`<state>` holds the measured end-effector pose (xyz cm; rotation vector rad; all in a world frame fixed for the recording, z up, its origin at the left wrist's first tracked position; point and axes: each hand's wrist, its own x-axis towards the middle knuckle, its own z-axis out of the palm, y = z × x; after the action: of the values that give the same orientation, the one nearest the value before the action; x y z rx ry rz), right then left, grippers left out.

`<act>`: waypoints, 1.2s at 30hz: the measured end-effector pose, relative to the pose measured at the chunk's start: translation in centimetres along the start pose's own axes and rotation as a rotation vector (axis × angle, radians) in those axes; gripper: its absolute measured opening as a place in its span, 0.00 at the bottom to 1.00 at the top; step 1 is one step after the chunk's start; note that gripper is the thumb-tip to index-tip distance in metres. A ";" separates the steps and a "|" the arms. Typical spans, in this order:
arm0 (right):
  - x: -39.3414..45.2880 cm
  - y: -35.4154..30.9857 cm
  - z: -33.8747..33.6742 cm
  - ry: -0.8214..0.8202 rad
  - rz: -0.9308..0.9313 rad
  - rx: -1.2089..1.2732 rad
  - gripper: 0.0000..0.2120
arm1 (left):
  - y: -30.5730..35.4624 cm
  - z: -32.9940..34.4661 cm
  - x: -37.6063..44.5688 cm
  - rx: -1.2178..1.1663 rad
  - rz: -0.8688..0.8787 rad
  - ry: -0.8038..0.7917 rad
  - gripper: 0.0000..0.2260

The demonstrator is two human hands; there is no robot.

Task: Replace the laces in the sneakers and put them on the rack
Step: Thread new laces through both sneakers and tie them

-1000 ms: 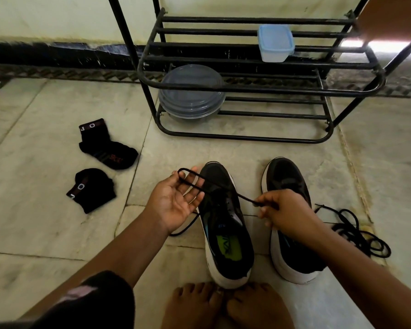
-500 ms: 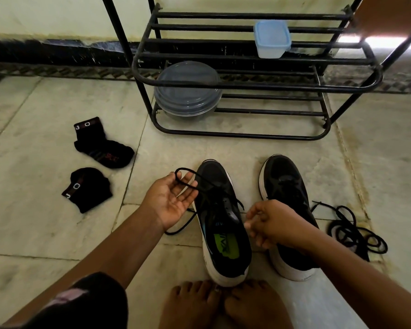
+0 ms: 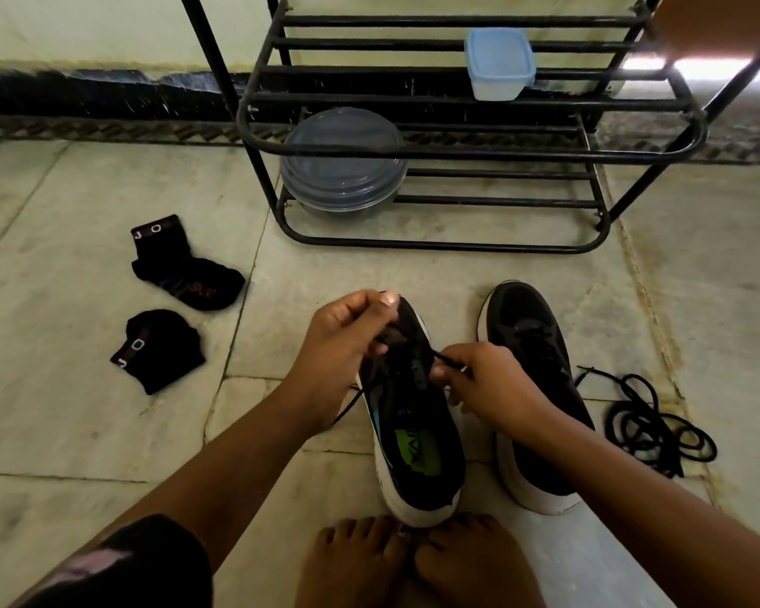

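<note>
Nearest the camera, two bare feet [image 3: 417, 559] rest on the stone floor [image 3: 84, 423], touching the heel of the left sneaker [image 3: 415, 436], which stands upright with its insole showing. Over its eyelets the left hand [image 3: 347, 340] is curled, pinching the black lace [image 3: 446, 359] near the toe end, while the right hand [image 3: 485, 379] pinches the same lace on the other side of the tongue; a loose length trails under the left wrist. The right sneaker [image 3: 532, 388] stands just beside, and a spare lace [image 3: 650, 427] lies coiled on the floor to its right. Two black socks [image 3: 172, 300] lie to the left. Beyond stands the rack [image 3: 466, 151], holding a round lidded bowl [image 3: 343, 164] and a small box [image 3: 499, 63]. The risk I judge: black lace on black mesh in dim light could mean a skipped eyelet or uneven ends, and a hard pull might tip the shoe.
</note>
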<state>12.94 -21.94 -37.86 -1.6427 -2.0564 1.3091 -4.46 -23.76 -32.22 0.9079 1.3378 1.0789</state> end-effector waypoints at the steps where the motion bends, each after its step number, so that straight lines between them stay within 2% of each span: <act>1: -0.1 0.4 -0.2 0.004 0.040 0.036 0.08 | 0.1 -0.3 0.3 -0.114 -0.020 0.040 0.09; 3: -0.4 1.0 -0.7 0.013 0.102 0.088 0.09 | 0.0 -1.2 0.9 -0.275 -0.045 0.130 0.08; 5: -0.6 1.6 -1.3 0.006 0.130 0.074 0.10 | -0.4 -2.2 1.4 -0.317 -0.040 0.228 0.08; 8: -1.1 1.7 -1.6 -0.138 0.158 0.111 0.12 | -1.2 -3.1 1.9 -0.133 0.046 0.362 0.08; 10: -1.3 1.4 -1.5 -0.191 0.150 0.127 0.11 | -1.4 -3.3 1.9 0.047 0.118 0.371 0.07; 12: -1.3 0.8 -1.4 -0.071 0.089 0.027 0.07 | -1.1 -3.0 1.6 0.219 0.188 0.276 0.07; 13: -1.3 0.4 -1.5 0.015 0.050 -0.028 0.09 | -0.9 -2.7 1.4 0.304 0.217 0.195 0.08; 15: -1.1 -0.4 -1.8 0.145 -0.052 -0.079 0.21 | -0.2 -1.8 0.8 0.428 0.246 -0.015 0.09; 17: -1.0 -1.3 -2.0 0.179 -0.152 -0.091 0.27 | 0.2 -1.0 0.1 0.534 0.289 -0.225 0.09; 18: -0.9 -1.5 -2.0 0.174 -0.189 -0.101 0.25 | 0.3 -0.7 -0.1 0.596 0.331 -0.302 0.09; 20: -0.7 -1.4 -1.8 0.171 -0.239 -0.135 0.16 | 0.3 -0.5 -0.2 0.687 0.421 -0.372 0.08; 23: -0.8 -0.8 -1.8 0.163 -0.218 -0.167 0.08 | 0.4 -1.0 0.1 0.712 0.471 -0.267 0.09; 29: -1.4 -0.2 -2.5 -0.016 -0.064 -0.060 0.09 | 0.7 -1.8 1.1 0.693 0.428 0.074 0.11; 33: -1.6 0.0 -2.6 -0.143 -0.002 -0.025 0.08 | 0.4 -2.4 1.5 0.605 0.381 0.167 0.10; 36: -1.7 -0.1 -2.5 -0.197 -0.011 0.011 0.08 | 0.1 -2.8 1.6 0.556 0.333 0.170 0.12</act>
<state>15.07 -22.12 -35.69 -1.5508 -2.1578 1.5313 -7.31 -22.49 -32.76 1.5164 1.7103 1.0651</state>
